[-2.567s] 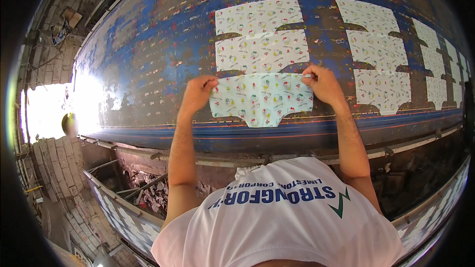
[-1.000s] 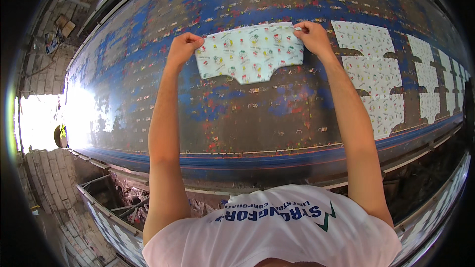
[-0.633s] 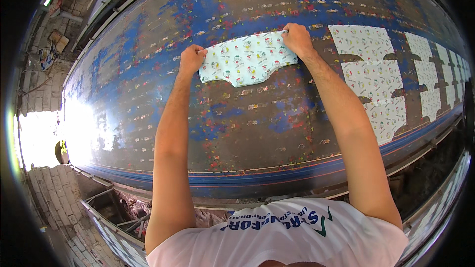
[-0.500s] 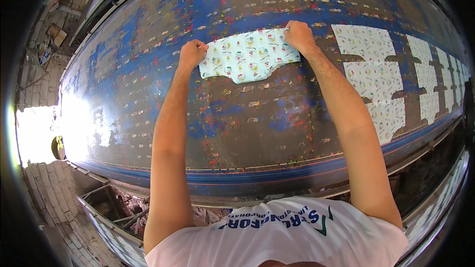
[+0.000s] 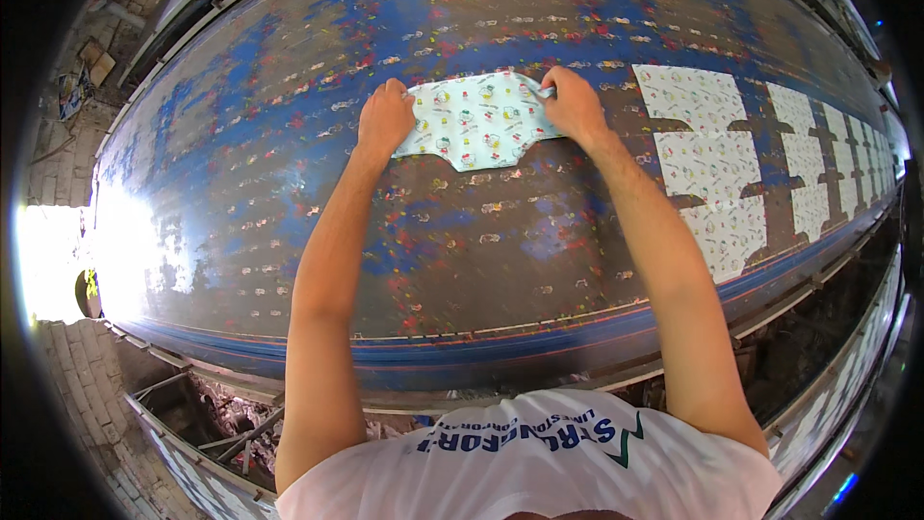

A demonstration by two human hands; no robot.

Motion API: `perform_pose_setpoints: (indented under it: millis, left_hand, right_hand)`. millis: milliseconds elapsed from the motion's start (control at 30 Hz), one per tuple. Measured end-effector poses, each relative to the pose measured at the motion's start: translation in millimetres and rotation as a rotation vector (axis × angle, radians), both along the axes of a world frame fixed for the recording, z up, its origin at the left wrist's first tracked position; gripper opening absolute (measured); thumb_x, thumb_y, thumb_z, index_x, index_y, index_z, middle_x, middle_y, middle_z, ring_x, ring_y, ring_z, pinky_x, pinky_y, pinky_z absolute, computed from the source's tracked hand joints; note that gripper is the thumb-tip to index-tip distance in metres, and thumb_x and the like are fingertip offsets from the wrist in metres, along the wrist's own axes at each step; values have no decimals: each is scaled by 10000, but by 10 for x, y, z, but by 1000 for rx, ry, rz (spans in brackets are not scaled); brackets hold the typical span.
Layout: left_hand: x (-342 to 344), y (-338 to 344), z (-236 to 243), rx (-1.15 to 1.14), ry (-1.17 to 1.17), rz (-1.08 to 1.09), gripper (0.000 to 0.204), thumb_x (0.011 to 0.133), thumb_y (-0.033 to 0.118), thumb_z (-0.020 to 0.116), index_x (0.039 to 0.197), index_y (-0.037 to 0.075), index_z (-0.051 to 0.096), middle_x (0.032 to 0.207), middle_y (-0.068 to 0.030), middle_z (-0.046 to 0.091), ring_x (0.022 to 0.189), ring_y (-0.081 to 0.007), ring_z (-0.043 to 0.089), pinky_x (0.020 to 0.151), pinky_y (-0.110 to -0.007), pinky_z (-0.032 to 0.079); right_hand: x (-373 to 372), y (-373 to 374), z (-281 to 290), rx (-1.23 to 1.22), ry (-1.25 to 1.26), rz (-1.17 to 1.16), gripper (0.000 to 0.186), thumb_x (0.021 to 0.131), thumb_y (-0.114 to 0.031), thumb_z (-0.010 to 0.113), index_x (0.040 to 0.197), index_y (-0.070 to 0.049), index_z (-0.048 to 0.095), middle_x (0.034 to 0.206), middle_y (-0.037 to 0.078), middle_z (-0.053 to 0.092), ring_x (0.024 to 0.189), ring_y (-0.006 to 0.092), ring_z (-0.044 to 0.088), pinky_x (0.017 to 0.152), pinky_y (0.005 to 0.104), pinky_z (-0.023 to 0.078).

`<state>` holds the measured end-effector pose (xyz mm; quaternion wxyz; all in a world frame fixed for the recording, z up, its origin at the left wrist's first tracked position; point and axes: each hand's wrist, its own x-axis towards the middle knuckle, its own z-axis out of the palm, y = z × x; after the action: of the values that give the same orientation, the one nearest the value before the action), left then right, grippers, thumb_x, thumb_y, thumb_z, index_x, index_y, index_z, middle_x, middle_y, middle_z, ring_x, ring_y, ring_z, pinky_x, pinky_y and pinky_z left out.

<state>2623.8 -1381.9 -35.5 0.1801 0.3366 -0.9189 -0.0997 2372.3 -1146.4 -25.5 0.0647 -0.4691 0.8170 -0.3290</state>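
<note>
A pale mint fabric piece (image 5: 478,123) with small printed cartoon figures lies between my hands on the long paint-stained table (image 5: 462,270). Its lower edge narrows to a blunt tab toward me. My left hand (image 5: 387,117) is closed on the left end of the piece. At the other end, my right hand (image 5: 576,106) pinches the upper right corner, where the fabric bunches into a fold. Both fists hide the ends they hold.
Right of my right arm, printed white fabric pieces (image 5: 710,162) lie flat in a column, with more rows (image 5: 801,154) further right. A metal rail (image 5: 207,366) runs along the table's near side. Bright light glares off the left end. A brick floor (image 5: 82,376) shows at lower left.
My hands have come closer together, each gripping further in on the fabric. Its right corner now folds inward. The view has shifted slightly.
</note>
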Motion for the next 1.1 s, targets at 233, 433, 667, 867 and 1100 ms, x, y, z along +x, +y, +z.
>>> perform_pose_setpoints:
  millis: [233, 433, 667, 867, 1100]
  left_hand:
    - [663, 1467, 799, 102, 409, -149, 129, 958, 41, 660, 1065, 16, 727, 969, -149, 666, 875, -333, 661, 768, -410, 532]
    - [1075, 2620, 1363, 115, 373, -149, 142, 933, 13, 698, 1065, 12, 751, 960, -137, 708, 825, -282, 687, 729, -366, 543]
    - [1022, 4036, 1622, 207, 315, -169, 157, 932, 25, 713, 1078, 4, 768, 955, -148, 732, 803, -270, 695, 715, -348, 548]
    - [494, 5020, 1603, 396, 267, -249, 172, 934, 49, 718, 1093, 11, 771, 942, -147, 736, 788, -262, 695, 700, -349, 550]
    - [29, 5685, 1481, 431, 201, -290, 152, 934, 95, 734, 1051, 6, 771, 908, -111, 740, 755, -193, 673, 674, -321, 520]
  right_hand:
    - [955, 1215, 477, -369, -303, -82, 268, 854, 18, 704, 1118, -22, 690, 1008, 134, 719, 928, 279, 708, 840, 375, 549]
    - [880, 2473, 671, -541, -262, -134, 146, 846, -10, 783, 980, -11, 726, 992, 96, 712, 942, 206, 674, 844, 321, 524]
    - [608, 4048, 687, -519, -496, -150, 133, 886, -3, 734, 1019, -10, 727, 1090, 105, 744, 1046, 211, 695, 928, 335, 523]
    - [449, 5238, 738, -409, -442, -252, 172, 883, 19, 716, 1053, -5, 726, 996, 87, 762, 988, 172, 689, 893, 321, 520]
    - [201, 6245, 855, -412, -372, -426, 200, 933, 4, 681, 1131, 12, 715, 1053, 87, 745, 976, 145, 662, 877, 299, 519]
